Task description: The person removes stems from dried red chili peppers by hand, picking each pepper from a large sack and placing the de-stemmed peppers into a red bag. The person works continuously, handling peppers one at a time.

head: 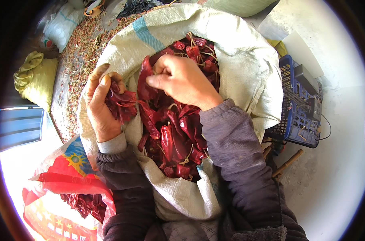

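A white woven sack (245,60) with its mouth rolled open stands before me, full of dried red chili peppers (179,141), many with pale stems. My left hand (102,102) is curled around a bunch of flattened dried chili pieces (122,104) over the sack's left rim. Above the peppers, my right hand (182,79) pinches one broad dried chili (146,81) between thumb and fingers. The fingertips of that hand are slightly blurred, and its wrist hides some of the peppers beneath.
At lower left a red printed plastic bag (71,180) holds more dried chilies (87,206). A blue plastic basket (291,105) with grey boxes and a cable stands right, near a bamboo stick (288,162). Stem scraps (80,60) litter the floor beside a yellow sack (36,78).
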A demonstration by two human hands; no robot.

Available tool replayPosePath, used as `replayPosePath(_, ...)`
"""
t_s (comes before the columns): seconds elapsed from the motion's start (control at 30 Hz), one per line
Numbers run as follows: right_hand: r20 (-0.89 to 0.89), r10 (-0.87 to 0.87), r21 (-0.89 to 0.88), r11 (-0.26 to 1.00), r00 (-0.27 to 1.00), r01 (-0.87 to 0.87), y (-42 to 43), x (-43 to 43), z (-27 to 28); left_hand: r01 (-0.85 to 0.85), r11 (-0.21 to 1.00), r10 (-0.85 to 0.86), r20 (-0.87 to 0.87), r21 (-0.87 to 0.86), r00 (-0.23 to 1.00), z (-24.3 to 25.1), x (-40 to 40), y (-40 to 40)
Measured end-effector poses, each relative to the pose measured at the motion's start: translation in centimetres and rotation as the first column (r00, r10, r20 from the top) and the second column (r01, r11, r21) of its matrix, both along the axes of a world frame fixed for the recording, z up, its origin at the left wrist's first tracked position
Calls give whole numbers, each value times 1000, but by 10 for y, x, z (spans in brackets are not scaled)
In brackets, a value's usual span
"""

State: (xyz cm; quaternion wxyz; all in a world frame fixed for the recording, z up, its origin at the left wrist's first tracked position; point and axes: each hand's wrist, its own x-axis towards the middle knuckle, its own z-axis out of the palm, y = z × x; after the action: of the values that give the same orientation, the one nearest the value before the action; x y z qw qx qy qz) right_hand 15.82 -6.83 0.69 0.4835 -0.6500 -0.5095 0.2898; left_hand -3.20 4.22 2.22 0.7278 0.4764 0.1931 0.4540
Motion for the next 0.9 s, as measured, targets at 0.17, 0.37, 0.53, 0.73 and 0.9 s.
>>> replayPosePath(0.17, -423, -16, 33, 999, 906, 33, -1, 3, 10, -128, 991, 134, -385, 41, 913, -1, 10, -6)
replayPosePath(0.37, -431, 13, 129, 990, 902, 47, 0, -4, 17, 157, 988, -147, -352, -1, 925, 4, 11, -15)
replayPosePath(0.53, -441, 2, 57, 998, 898, 26, 1, -10, 15, 197, 977, -214, -378, -86, 901, 4, 9, -14)
replayPosePath(0.73, 10, -167, 293, 943, 986, 157, 5, -9, 12, -70, 977, 36, -165, -202, 986, 2, 12, -8)
replayPosePath(0.9, 39, -7, 243, 970, 999, -2, 4, -25, 11, -72, 969, 38, -146, -237, 989, 0, 16, -5)
